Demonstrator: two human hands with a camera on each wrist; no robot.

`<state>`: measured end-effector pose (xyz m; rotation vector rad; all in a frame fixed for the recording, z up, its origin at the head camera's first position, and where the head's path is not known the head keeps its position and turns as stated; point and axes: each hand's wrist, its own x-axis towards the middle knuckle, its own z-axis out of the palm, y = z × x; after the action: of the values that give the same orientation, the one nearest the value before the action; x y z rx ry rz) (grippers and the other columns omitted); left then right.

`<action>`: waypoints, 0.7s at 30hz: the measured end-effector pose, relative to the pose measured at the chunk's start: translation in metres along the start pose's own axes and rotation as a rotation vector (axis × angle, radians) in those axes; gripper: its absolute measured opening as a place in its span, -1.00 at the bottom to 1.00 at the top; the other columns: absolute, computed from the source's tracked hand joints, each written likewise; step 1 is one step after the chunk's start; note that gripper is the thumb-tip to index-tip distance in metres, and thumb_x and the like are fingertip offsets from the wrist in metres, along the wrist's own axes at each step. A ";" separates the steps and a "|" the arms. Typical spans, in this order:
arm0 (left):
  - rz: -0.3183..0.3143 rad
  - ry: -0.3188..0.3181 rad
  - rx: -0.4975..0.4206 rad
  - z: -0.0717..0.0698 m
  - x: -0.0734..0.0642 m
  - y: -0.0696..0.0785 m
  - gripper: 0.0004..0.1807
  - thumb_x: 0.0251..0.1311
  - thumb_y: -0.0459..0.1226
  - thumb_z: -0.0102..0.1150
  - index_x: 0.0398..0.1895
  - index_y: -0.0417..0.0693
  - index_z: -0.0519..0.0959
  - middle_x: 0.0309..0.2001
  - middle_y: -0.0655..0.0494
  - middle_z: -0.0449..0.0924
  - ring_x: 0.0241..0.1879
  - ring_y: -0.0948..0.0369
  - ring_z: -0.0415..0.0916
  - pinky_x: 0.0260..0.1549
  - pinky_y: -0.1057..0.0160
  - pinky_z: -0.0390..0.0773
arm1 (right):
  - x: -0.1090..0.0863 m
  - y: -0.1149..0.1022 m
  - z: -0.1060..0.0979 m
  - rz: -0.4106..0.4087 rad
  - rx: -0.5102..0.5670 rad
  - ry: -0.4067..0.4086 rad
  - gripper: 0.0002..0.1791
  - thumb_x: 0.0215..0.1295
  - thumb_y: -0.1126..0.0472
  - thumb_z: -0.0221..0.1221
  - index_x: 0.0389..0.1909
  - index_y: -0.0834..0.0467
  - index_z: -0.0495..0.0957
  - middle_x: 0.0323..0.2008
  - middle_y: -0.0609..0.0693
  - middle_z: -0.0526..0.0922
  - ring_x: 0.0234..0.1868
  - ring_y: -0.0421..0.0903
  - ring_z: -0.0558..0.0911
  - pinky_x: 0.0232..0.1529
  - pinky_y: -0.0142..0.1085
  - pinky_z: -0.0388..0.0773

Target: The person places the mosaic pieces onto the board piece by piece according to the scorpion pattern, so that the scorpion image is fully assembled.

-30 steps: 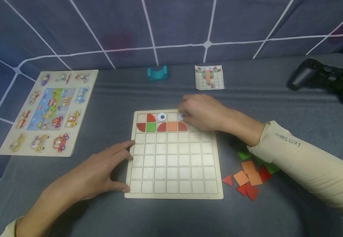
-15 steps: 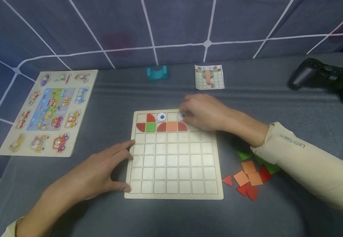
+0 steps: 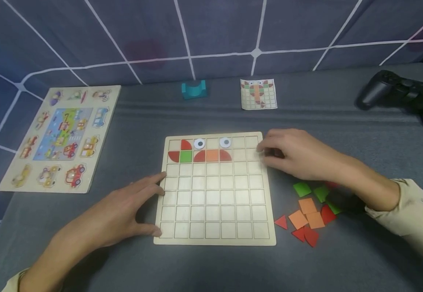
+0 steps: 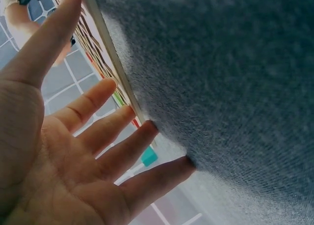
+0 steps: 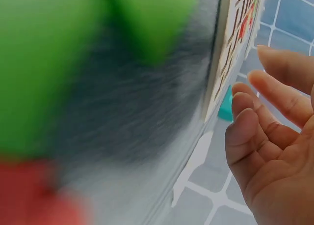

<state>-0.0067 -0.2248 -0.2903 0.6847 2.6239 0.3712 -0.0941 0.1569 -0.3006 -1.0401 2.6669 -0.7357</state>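
A wooden grid board (image 3: 213, 207) lies flat in the middle of the head view. My left hand (image 3: 118, 215) rests at its left edge, fingertips and thumb touching the rim. In the board's top two rows sit two round eye pieces (image 3: 225, 142), red quarter-round pieces (image 3: 225, 155), a green square (image 3: 185, 156) and an orange square (image 3: 212, 155). Over the board's upper right edge hovers my right hand (image 3: 299, 156), its fingers loosely bent around nothing. In the left wrist view the left hand's fingers (image 4: 142, 146) are spread along the board's side.
Loose orange squares (image 3: 298, 220), green pieces (image 3: 302, 189) and red pieces (image 3: 310, 236) lie right of the board. Behind it are a teal holder (image 3: 194, 90) and a printed pattern card (image 3: 258, 94). A vehicle puzzle (image 3: 101, 158) lies left; a black game controller (image 3: 404, 97), right.
My right hand has let go of the second eye piece in the top row and moved right, off most of the board. The left hand has stayed at the left edge.
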 end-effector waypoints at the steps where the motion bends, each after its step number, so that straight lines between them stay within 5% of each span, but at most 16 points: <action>1: -0.002 -0.001 -0.001 0.000 0.000 0.000 -0.22 -0.25 0.08 0.61 0.11 0.10 0.50 0.47 0.06 0.19 0.37 -0.08 0.26 0.13 -0.26 0.40 | -0.007 0.002 -0.001 0.013 -0.006 0.001 -0.80 0.23 0.27 0.32 -0.11 0.12 0.70 -0.27 -0.11 0.60 -0.37 -0.20 0.48 -0.30 -0.22 0.46; 15: -0.013 -0.011 -0.005 0.000 0.000 0.000 -0.20 -0.25 0.08 0.60 0.14 0.10 0.49 0.48 0.07 0.18 0.38 -0.07 0.24 0.16 -0.24 0.38 | -0.091 0.043 -0.010 0.269 -0.088 -0.047 -0.56 0.03 0.29 0.46 0.00 0.08 0.66 -0.26 -0.19 0.52 -0.45 -0.29 0.39 -0.49 -0.37 0.34; 21: -0.027 -0.020 -0.017 -0.001 0.000 0.001 -0.20 -0.24 0.09 0.60 0.15 0.12 0.49 0.49 0.08 0.17 0.37 -0.12 0.25 0.15 -0.29 0.35 | -0.110 0.056 -0.009 0.232 -0.118 0.010 -0.49 -0.07 0.49 0.42 -0.06 0.03 0.67 -0.17 -0.23 0.54 -0.33 -0.30 0.44 -0.41 -0.36 0.42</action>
<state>-0.0066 -0.2237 -0.2893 0.6429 2.6057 0.3760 -0.0490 0.2698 -0.3226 -0.7335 2.8054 -0.5445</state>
